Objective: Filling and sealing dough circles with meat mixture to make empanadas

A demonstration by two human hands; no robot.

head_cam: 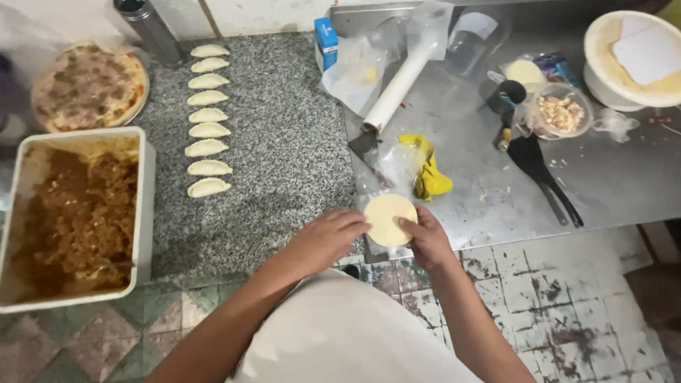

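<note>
Head view: a round, pale dough disc (387, 218) sits low in the centre, at the near edge of the tabletop (284, 142), held between both hands. The left hand (328, 237) grips its edge at 9 o'clock with curled fingers, and the right hand (428, 237) pinches the edge at 3 o'clock with thumb and fingertips. The disc lies nearly flat, its broad face turned up towards the camera; being round, it shows no long axis.

At 12 o'clock from the disc, just beyond it, lie a crumpled clear plastic bag (394, 164) and a yellow cloth (428, 170), touching each other. Further off at 12 o'clock a white roll (399, 89) slants across the steel part of the tabletop.

At 10 o'clock, on the grey granite part, a column of folded dough pockets (206, 117) runs away from the person, each with its long axis left to right. At 9 o'clock, well apart, stands a white tub of brown filling (78, 213), and beyond it a topped pizza (89, 85).

At 2 o'clock lie a black spatula (543, 174) and a clear bowl of chopped filling (560, 112).
</note>
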